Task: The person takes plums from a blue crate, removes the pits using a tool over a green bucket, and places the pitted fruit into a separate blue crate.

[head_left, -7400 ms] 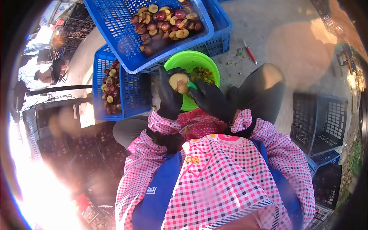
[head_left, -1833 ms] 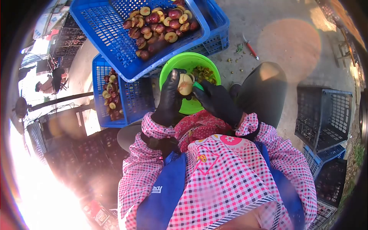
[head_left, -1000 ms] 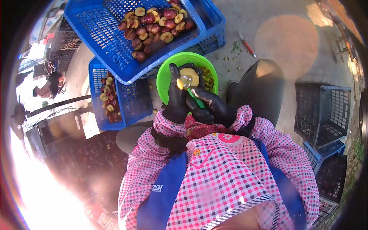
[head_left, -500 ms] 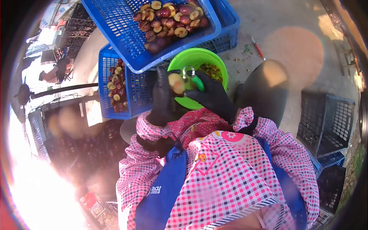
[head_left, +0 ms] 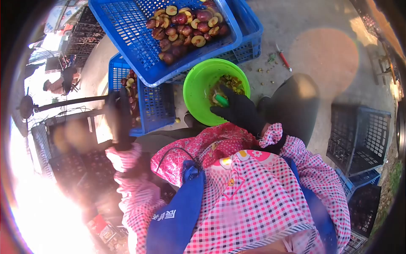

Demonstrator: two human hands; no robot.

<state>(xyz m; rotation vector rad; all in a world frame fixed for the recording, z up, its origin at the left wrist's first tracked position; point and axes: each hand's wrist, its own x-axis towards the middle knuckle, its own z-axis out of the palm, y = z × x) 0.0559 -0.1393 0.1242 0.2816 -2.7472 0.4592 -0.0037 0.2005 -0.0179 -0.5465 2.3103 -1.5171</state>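
My right hand (head_left: 240, 112), in a black glove, is closed round the green handle (head_left: 221, 100) of a small tool over the lime-green bucket (head_left: 194, 91). Greenish-yellow scraps (head_left: 231, 84) lie inside the bucket. My left hand (head_left: 119, 114), gloved in black too, is at the near-left side of the lower blue crate (head_left: 157, 108), which holds plums (head_left: 132, 80). Its fingers are blurred and dark, and what they hold, if anything, cannot be made out. Halved plums (head_left: 182, 29) fill part of the tilted upper blue crate (head_left: 127, 31).
A red-handled tool (head_left: 283, 59) lies on the concrete floor beyond my right knee (head_left: 294, 101). Black crates (head_left: 359, 137) stand at the right. On the far left, a person (head_left: 63, 80) is near stacked dark crates (head_left: 84, 36).
My left hand has moved left from the bucket to the lower blue crate. The plum half seen between my hands is gone from there. My right hand and the tool have dropped slightly.
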